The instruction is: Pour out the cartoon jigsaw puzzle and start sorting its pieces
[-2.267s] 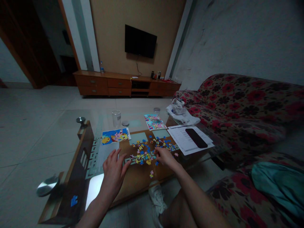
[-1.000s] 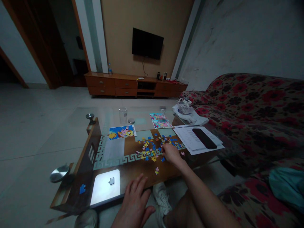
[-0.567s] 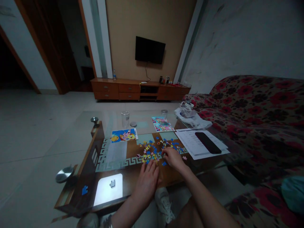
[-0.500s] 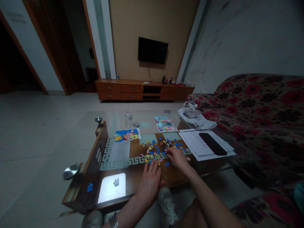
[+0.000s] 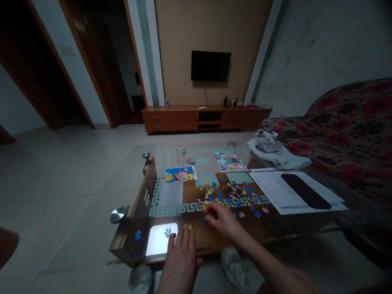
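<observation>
Loose jigsaw puzzle pieces (image 5: pixel 237 194) in blue, yellow and pink lie scattered over the glass table (image 5: pixel 211 234). My left hand (image 5: pixel 181 255) rests palm down near the table's front edge, fingers stretched out, with a yellow puzzle piece (image 5: pixel 190 227) at its fingertips. To its left, a greyish puzzle piece (image 5: pixel 167 232) lies on a bright white square (image 5: pixel 156 243). My right hand (image 5: pixel 222 220) is at the near left side of the pile, thumb and fingers pinched together. Beside its fingertips shows a blue puzzle piece (image 5: pixel 204 219); whatever the pinch holds is hidden.
Behind the pieces lie a cartoon picture card (image 5: pixel 180 174) and a second colourful card (image 5: pixel 231 161). A glass jar (image 5: pixel 181 155) stands beyond, its lid (image 5: pixel 190 161) alongside. At right are paper sheets (image 5: pixel 266 192), a black phone (image 5: pixel 304 191) and a plastic bag (image 5: pixel 278 153).
The view has turned left. My left hand has moved left, away from the pile, towards the white square. My right hand has come left and nearer, from the pile's middle to its near edge.
</observation>
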`<state>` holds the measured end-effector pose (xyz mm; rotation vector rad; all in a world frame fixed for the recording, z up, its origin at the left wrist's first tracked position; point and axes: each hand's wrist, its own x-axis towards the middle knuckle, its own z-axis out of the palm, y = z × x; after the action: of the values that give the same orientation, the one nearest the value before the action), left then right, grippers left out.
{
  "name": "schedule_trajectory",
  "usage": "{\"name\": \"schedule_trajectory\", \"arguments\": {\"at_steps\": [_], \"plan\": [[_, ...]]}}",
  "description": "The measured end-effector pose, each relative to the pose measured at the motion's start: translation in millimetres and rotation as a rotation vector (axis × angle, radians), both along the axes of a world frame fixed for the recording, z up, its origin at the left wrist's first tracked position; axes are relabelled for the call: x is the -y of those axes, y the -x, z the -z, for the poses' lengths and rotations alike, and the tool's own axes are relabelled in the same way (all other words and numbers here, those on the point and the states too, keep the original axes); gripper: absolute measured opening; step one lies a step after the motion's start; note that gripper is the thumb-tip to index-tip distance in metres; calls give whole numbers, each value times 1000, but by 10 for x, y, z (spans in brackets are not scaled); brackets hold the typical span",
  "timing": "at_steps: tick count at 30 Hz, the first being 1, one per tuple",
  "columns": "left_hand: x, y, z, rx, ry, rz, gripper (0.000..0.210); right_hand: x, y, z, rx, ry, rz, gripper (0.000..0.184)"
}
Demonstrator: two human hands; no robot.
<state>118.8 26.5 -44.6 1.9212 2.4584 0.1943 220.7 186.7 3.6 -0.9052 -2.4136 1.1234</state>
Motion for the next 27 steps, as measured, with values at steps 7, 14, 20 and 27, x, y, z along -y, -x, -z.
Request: {"name": "schedule_trajectory", "arguments": {"at_steps": [7,14,20,27], "plan": [[56,217,-131,2,71,-3,54,156,145,129,130,-87,-61,15],[48,347,-258,54,119,50,48,178,81,86,134,-208,-163,21],[99,285,-250,13,85,16,49,328,135,55,229,-217,-206,19],[150,294,-211,21,47,-1,51,267,82,27,240,-210,-157,19]]}}
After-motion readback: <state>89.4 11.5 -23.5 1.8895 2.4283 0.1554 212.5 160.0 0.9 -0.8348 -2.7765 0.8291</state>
